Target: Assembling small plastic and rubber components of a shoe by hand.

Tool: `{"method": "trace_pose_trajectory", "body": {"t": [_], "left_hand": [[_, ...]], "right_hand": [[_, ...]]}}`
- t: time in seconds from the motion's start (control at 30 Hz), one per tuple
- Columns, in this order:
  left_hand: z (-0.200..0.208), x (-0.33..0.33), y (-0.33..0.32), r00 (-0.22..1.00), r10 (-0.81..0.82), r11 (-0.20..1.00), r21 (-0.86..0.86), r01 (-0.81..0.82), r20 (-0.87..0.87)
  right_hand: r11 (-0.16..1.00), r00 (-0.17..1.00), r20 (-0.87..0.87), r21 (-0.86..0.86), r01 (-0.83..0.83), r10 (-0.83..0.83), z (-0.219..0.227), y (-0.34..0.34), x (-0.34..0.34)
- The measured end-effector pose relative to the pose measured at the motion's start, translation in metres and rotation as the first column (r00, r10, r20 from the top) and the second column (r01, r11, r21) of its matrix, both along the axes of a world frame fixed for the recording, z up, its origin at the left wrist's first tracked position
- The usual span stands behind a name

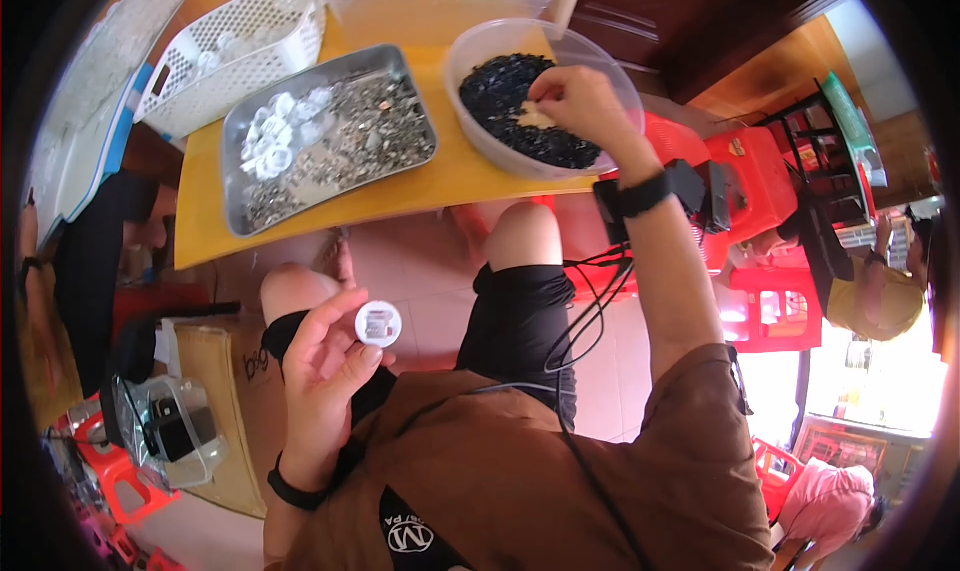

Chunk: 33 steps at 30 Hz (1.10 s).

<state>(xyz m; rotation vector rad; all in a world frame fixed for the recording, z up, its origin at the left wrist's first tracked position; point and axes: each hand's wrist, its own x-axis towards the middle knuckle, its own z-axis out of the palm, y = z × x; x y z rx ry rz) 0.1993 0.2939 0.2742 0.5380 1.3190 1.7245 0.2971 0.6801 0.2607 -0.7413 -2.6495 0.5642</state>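
Observation:
Between the thumb and fingers of my left hand is a small round white container, raised above my lap, with dark bits visible in its middle. My right hand reaches into a clear round plastic tub holding many small shiny black pieces. Its fingers are pinched together just over a small tan patch among the black pieces. Whatever they pinch is hidden. Left of the tub lies a grey metal tray with grey-brown gravel-like bits and a pile of small white round containers.
A white perforated basket with clear plastic pieces stands behind the tray on the yellow table. Black cables hang beside my right arm. Red plastic stools and other people are to the right; a cardboard box is at left.

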Motion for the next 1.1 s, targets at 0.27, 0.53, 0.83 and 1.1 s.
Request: {"method": "trace_pose_trajectory", "body": {"t": [0.27, 0.53, 0.83, 1.1], "left_hand": [[-0.003, -0.006, 0.006, 0.99, -0.121, 0.978, 0.177, 0.106, 0.073], [-0.001, -0.004, 0.006, 0.987, -0.139, 0.975, 0.165, 0.151, -0.087], [0.004, 0.002, 0.008, 0.99, -0.094, 0.985, 0.132, 0.108, -0.11], [0.0, 0.0, 0.01, 0.985, -0.085, 0.988, 0.112, 0.103, -0.153]], "right_hand": [[0.774, 0.781, -0.622, -0.521, -0.359, -0.056, 0.064, -0.158, 0.032], [0.769, 0.788, -0.593, -0.423, -0.478, 0.164, 0.027, -0.226, 0.028], [0.929, 0.758, -0.583, -0.015, -0.371, 0.293, 0.023, -0.242, 0.027], [0.902, 0.697, -0.589, 0.146, -0.406, 0.41, 0.017, -0.239, 0.024]]}}
